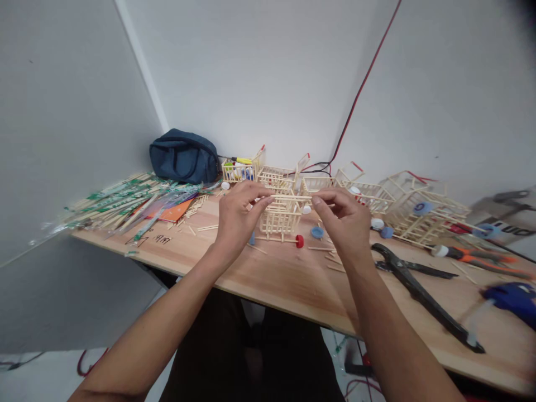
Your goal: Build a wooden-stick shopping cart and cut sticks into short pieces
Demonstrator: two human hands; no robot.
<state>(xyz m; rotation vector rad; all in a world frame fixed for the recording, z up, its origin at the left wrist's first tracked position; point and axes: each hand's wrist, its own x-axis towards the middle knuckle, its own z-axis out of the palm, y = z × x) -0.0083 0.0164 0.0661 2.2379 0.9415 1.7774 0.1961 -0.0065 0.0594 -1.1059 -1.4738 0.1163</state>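
Note:
My left hand (239, 215) and my right hand (341, 215) each pinch one end of a thin wooden stick (293, 197), held level above the table. Just behind and below the stick stands a small cage-like cart of wooden sticks (281, 219) with a red bottle-cap wheel (300, 241) on its axle. A blue cap (317, 231) lies beside it, close to my right hand. Both hands have their fingers closed on the stick.
Several more stick carts (419, 209) line the back of the wooden table (293, 279). A blue pouch (184, 156) and a pile of wrapped sticks (134, 201) lie left. Black shears (419, 285), pliers (477, 257) and a blue glue gun (511, 298) lie right. A red cable (360, 92) runs up the wall.

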